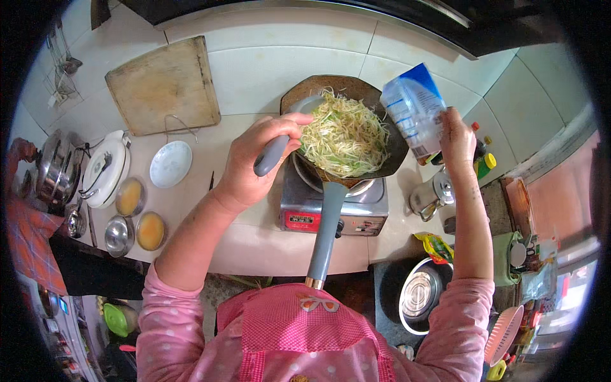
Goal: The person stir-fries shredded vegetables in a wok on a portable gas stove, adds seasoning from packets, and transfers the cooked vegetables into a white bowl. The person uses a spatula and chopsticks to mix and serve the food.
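Observation:
Shredded pale vegetables, with some green strips among them, are heaped in a dark wok on a single-burner gas stove. The wok's long grey handle points toward my body. My left hand grips the grey handle of a cooking utensil; its grey head reaches the wok's left side, partly behind the vegetables. In my right hand is a blue-and-white plastic packet, tilted beside the wok's right rim. It bears writing. Whether anything comes out of it I cannot tell.
A wooden cutting board leans on the tiled wall. Left are a white plate, bowls of yellow liquid and a person's plaid sleeve. Right stand a metal pitcher and bottles; a steel basin sits lower.

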`<move>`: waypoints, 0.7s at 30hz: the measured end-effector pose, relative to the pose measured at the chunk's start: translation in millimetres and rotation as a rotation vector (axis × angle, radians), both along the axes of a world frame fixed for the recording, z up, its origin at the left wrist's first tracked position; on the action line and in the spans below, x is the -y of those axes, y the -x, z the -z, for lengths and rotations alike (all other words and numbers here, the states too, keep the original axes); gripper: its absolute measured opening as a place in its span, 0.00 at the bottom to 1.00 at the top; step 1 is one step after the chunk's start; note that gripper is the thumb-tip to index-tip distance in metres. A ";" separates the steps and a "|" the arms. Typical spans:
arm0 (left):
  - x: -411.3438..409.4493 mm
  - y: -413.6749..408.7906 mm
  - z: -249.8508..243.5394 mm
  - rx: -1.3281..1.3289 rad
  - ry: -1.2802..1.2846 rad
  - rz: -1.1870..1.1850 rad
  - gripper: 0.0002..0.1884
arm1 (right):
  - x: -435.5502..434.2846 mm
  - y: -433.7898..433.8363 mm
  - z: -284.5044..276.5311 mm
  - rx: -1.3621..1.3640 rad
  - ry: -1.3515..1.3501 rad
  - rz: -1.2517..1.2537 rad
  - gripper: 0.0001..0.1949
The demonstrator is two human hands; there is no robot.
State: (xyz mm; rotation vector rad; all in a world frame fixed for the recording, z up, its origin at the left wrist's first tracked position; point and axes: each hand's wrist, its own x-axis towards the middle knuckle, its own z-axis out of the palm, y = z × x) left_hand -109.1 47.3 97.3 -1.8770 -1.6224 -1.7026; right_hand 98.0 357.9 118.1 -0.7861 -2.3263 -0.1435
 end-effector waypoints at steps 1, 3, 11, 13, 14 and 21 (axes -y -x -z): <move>-0.8 -0.6 -0.1 -0.003 0.005 0.001 0.05 | -0.4 -1.8 0.1 -0.050 0.018 0.011 0.05; -6.7 -0.4 -0.8 -0.047 -0.046 -0.033 0.08 | -2.4 -2.1 -2.0 -0.112 0.025 0.047 0.05; -9.1 -9.6 -4.8 -0.061 -0.027 -0.083 0.10 | -9.7 2.1 -7.8 -0.005 -0.011 0.116 0.05; -8.4 -7.8 -5.8 -0.092 -0.053 -0.090 0.10 | -7.4 2.2 -12.0 -0.100 -0.009 0.087 0.05; -7.7 -8.6 -4.9 -0.087 -0.053 -0.090 0.10 | -7.4 2.8 -14.1 -0.144 -0.022 0.052 0.05; 0.8 -6.4 -4.9 -0.113 0.022 -0.061 0.08 | 0.6 -15.5 -1.0 -0.053 -0.085 -0.065 0.04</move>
